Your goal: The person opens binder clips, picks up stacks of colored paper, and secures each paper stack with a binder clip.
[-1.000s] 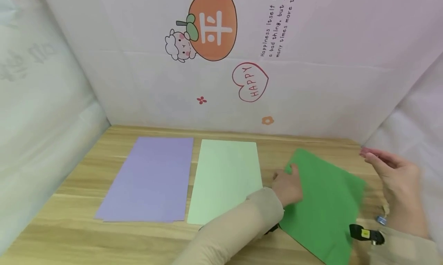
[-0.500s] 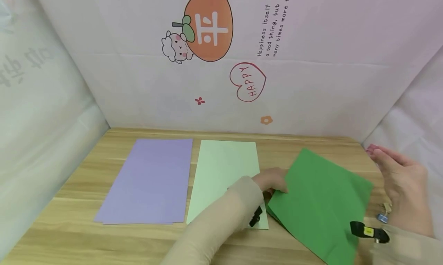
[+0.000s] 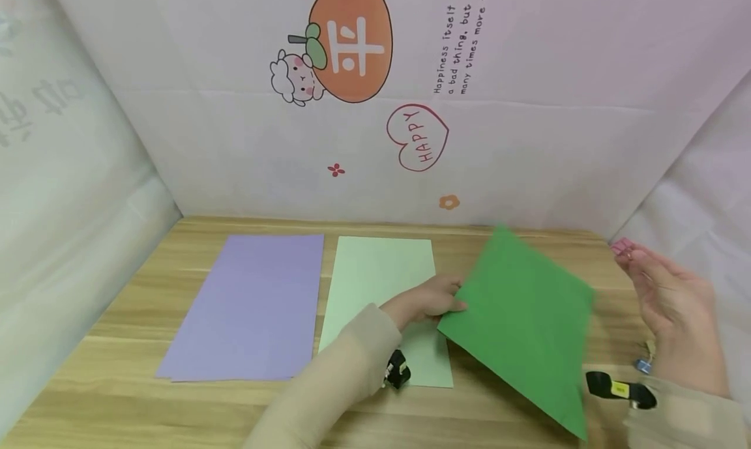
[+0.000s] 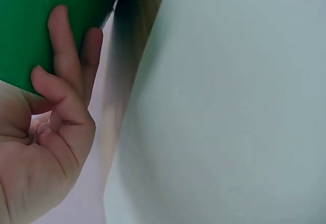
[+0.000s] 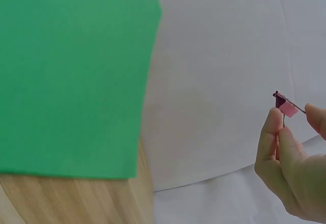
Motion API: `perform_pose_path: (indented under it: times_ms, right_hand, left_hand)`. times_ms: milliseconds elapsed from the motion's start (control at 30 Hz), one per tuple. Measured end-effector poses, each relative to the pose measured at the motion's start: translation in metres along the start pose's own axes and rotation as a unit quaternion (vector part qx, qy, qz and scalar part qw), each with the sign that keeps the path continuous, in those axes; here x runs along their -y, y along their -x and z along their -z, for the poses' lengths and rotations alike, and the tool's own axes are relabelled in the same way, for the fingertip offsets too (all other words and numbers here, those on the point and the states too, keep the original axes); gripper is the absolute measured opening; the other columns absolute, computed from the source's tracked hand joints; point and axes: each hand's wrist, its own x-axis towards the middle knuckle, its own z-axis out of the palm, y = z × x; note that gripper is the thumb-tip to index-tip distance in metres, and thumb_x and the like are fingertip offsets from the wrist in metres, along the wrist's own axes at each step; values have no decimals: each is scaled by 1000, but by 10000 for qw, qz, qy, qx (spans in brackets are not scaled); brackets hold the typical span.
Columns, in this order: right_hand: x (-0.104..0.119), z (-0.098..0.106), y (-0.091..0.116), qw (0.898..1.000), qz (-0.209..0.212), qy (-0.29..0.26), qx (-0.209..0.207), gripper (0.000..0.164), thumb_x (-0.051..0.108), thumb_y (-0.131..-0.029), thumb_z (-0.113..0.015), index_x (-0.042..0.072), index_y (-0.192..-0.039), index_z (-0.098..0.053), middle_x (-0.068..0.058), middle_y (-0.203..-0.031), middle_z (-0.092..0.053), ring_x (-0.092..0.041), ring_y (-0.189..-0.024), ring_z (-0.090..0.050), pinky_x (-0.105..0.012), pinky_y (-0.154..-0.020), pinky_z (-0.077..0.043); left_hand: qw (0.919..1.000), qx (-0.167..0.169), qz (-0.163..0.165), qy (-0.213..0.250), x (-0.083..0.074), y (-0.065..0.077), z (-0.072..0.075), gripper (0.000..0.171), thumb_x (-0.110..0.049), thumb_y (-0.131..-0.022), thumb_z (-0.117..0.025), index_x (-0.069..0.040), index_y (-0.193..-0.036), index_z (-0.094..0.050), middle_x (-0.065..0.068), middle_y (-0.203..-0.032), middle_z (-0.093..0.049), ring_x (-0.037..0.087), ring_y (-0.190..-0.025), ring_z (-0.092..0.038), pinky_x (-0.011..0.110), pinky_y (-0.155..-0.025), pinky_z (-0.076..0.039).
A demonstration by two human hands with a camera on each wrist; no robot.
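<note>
While the left hand (image 3: 431, 299) grips the green paper (image 3: 522, 318) near its left corner, thumb on 1 face and fingers on the other, the paper is held tilted, its near edge raised above the wood-grain table (image 3: 88, 377). In the head view, that corner overlaps the right edge of the light-green sheet (image 3: 381, 279), which lies flat. The right hand (image 3: 680, 299), well apart at the table's right end, pinches 1 pink binder clip (image 5: 289, 109) between thumb and fingers, clear of the green paper. Beside the right wrist lies 1 small blue object (image 3: 644, 366), type not determinable. At left, at least 2 purple sheets (image 3: 252, 299) lie stacked, near edges slightly misaligned.
</note>
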Motion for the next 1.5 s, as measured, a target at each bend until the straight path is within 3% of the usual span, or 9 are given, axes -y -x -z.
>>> perform_pose_path:
  times_ms: [167,333,667,867,1133,1333,1500]
  right_hand:
    - [-3,-1,-1,9994,55,-30,351,23,-18,-93,-52,-12,-97,-74,-22,-91,-76,-32,-81,-76,-35,-83,-60]
    - [-10,-3,-2,9956,9,-271,895,27,-20,-95,-45,-17,-98,-71,-26,-93,-74,-36,-83,-75,-38,-85,-60]
    - [-12,-14,1,9917,-80,-357,1231,28,-16,-97,-43,-17,-100,-71,-26,-95,-74,-38,-87,-75,-36,-85,-60]
    - [-12,-31,13,9915,-288,-315,1231,27,-9,-99,-46,-12,-105,-72,-22,-100,-74,-38,-89,-74,-31,-79,-61]
    - [-19,-63,33,9903,21,-75,1386,29,-13,-97,-47,-8,-114,-70,-20,-108,-74,-30,-94,-75,-28,-81,-60]
    - [-32,-82,41,9721,210,-224,2324,35,-18,-98,-36,-15,-120,-63,-26,-111,-71,-34,-103,-72,-31,-94,-55]
    - [-47,-100,42,9589,287,-186,2816,36,-18,-99,-33,-17,-122,-61,-27,-113,-71,-35,-104,-72,-32,-92,-56]
  left_hand:
    - [9992,-252,-267,128,0,16,12,27,-7,-99,-58,-11,-126,-58,7,-102,-68,14,-71,-65,28,-61,-56]
    - [9971,-322,-400,555,5,39,25,30,-6,-101,-53,-11,-131,-53,13,-98,-73,16,-74,-71,32,-66,-60]
    - [9908,-584,-574,1077,11,79,43,26,-6,-102,-51,-11,-128,-51,11,-92,-73,14,-72,-70,31,-67,-59]
    - [9873,-757,-687,1215,6,104,56,37,-7,-104,-49,-13,-140,-45,15,-102,-72,14,-76,-69,32,-71,-59]
    - [9820,-941,-968,1319,-1,130,68,42,-6,-104,-47,-13,-145,-40,23,-117,-69,16,-83,-72,36,-75,-61]
    - [9786,-1001,-1269,1271,-7,145,76,41,-5,-104,-46,-9,-145,-38,27,-119,-67,16,-84,-73,37,-76,-61]
    - [9762,-1203,-1422,1110,-10,158,86,45,-6,-105,-45,-9,-149,-33,29,-120,-66,16,-85,-72,36,-77,-61]
